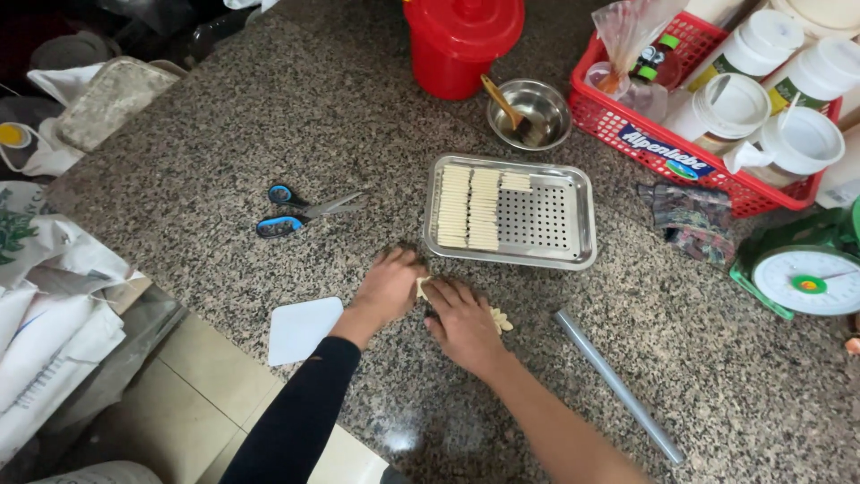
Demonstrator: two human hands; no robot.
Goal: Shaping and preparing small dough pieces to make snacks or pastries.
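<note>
My left hand [391, 285] and my right hand [462, 321] lie side by side on the speckled granite counter [358, 116], both pressed onto a small piece of pale dough [422, 287] between them. More pale dough pieces [502, 320] poke out by my right hand's outer edge. Just beyond my hands stands a perforated metal tray [548, 220] with rows of pale dough strips [469, 207] on its left half. How firmly either hand grips the dough is hidden by the fingers.
Blue-handled scissors [300, 211] lie left of the tray, a white scraper card [303, 329] at the counter's edge, a metal rod [616, 384] to the right. Behind stand a red bucket [461, 43], steel bowl [529, 113], red basket of jars [681, 152], green scale [806, 269], folded cloth [690, 218].
</note>
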